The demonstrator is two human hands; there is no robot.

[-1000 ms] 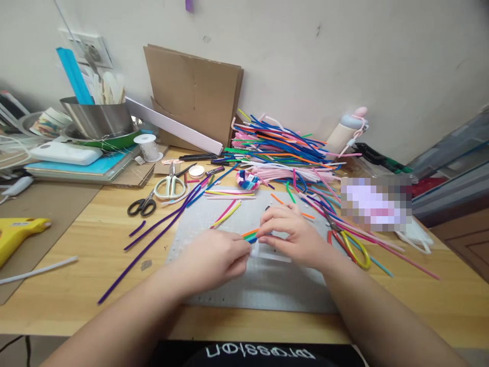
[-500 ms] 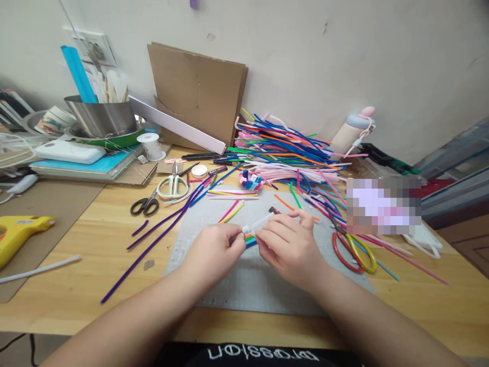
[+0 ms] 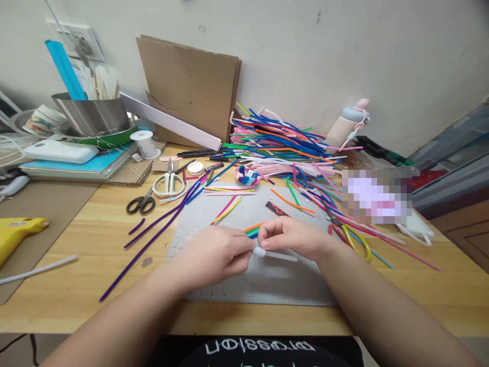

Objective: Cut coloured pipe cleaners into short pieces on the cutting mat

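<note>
Both hands meet over a grey cutting mat [image 3: 267,285] on the wooden table. My left hand [image 3: 217,252] pinches a short bundle of coloured pipe cleaners [image 3: 252,230], with orange, green and blue ends showing. My right hand [image 3: 292,237] is closed on a white pipe cleaner [image 3: 277,255], whose end curls round the bundle while its free length lies rightward on the mat.
A big heap of coloured pipe cleaners [image 3: 282,145] lies behind the mat. Two pairs of scissors [image 3: 168,183] and long purple pipe cleaners [image 3: 153,232] lie to the left. A yellow glue gun [image 3: 19,232] sits at far left, red and yellow-handled pliers [image 3: 353,239] to the right.
The white pipe cleaner pointed up to the right half a second ago; my right hand has swung it down, so it lies flat on the mat to the right.
</note>
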